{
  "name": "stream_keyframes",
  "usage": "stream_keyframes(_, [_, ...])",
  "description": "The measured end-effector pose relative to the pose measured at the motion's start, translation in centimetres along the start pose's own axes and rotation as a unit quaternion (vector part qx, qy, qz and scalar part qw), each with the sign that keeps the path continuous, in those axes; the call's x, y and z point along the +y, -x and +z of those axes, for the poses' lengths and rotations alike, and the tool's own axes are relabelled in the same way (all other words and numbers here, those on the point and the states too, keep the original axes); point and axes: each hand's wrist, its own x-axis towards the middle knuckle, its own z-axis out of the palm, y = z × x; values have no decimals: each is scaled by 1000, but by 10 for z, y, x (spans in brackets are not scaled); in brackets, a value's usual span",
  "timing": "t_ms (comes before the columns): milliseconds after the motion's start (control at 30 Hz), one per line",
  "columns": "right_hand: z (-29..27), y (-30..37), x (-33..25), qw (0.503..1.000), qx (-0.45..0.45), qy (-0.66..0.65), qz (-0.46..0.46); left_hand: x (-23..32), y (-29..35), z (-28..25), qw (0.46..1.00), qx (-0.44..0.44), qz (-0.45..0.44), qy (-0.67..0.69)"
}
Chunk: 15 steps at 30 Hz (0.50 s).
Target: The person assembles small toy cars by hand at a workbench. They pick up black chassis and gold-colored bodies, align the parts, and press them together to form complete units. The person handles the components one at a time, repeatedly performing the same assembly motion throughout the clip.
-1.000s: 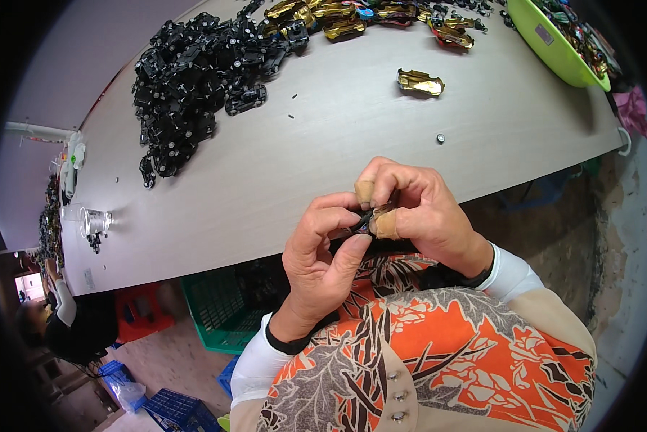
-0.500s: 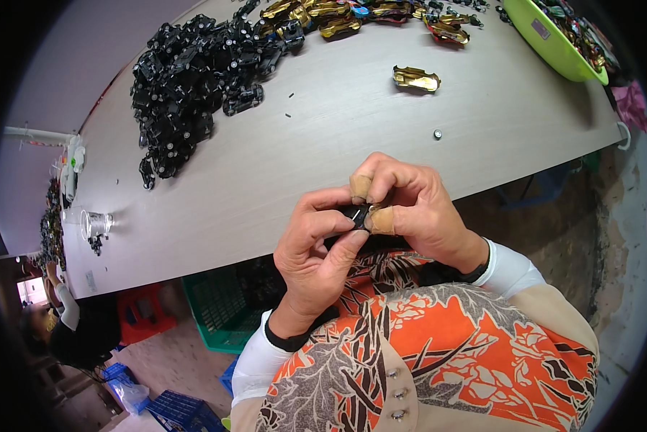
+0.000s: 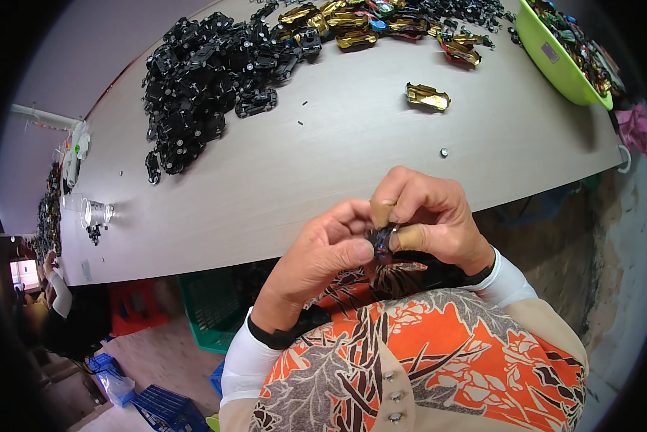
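Observation:
Both hands meet in front of my apron, just off the table's near edge. Between them is a small dark toy car part [image 3: 382, 243], blurred and mostly hidden by fingers. My right hand [image 3: 438, 219], with tan tape round its thumb and forefinger, pinches the part from the right. My left hand [image 3: 322, 248] is closed about its left side, the thumb against it and the fingers curled behind. On the table beyond lie a gold toy car body [image 3: 428, 98] and a tiny round wheel [image 3: 444, 153].
Black toy car chassis [image 3: 194, 93] are heaped at the far left, with gold car bodies [image 3: 356, 39] beside them. A green basin [image 3: 564, 68] of colourful parts stands far right. At left are a clear cup [image 3: 96, 214] and a co-worker [image 3: 64, 317]. A green crate [image 3: 204, 309] sits below the table.
My hands have shifted slightly right and down in the picture. The left fingers have loosened and rearranged, and the part has turned between the hands. The whole view has shifted a little.

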Motion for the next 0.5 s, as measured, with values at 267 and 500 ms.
stream_keyframes(267, [-13,0,-11,990,53,92,95,7,-1,-7,997,54,-14,-57])
stream_keyframes(500, [-12,2,-12,987,29,72,138,10,-5,6,982,129,17,-140])
